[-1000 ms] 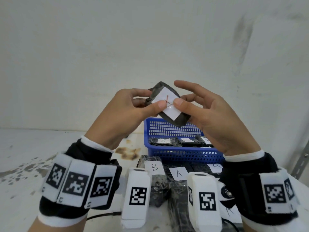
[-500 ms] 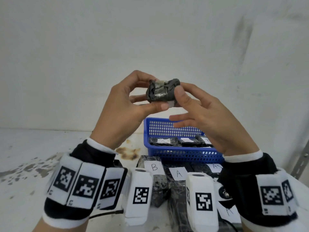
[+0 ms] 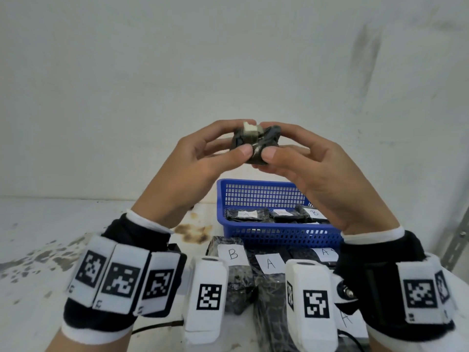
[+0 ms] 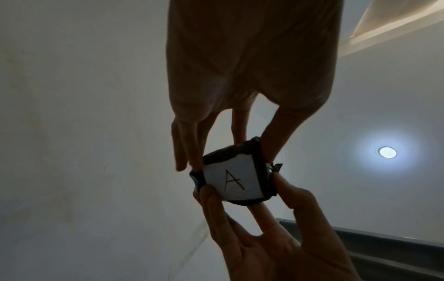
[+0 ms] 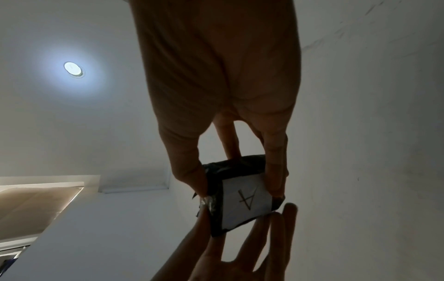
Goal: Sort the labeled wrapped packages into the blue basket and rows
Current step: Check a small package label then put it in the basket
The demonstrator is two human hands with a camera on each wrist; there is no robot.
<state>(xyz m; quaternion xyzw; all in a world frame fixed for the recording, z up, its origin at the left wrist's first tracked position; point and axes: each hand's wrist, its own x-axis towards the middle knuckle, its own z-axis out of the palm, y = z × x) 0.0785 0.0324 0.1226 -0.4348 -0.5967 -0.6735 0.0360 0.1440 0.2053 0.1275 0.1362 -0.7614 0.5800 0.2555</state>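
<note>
Held package is up in the air between both hands, above the far side of the blue basket, well clear of the table. Left hand pinches it: thumb on the near face, fingers curled over the top and back. Right hand mirrors that, thumb on the near face beside the left thumb, fingers wrapped round the far side. Both hands are gripping it, neither relaxed. Package is small, roughly square, wrapped in crinkled black film with a pale patch showing at its top edge from the head view. Its white label faces away from the head camera; both wrist views read a handwritten "A" on it. Basket holds black wrapped packages lying flat with white labels, one reading "A", one "B". In front of the basket, more black packages lie side by side on the table, labels "B" and "A" up.
</note>
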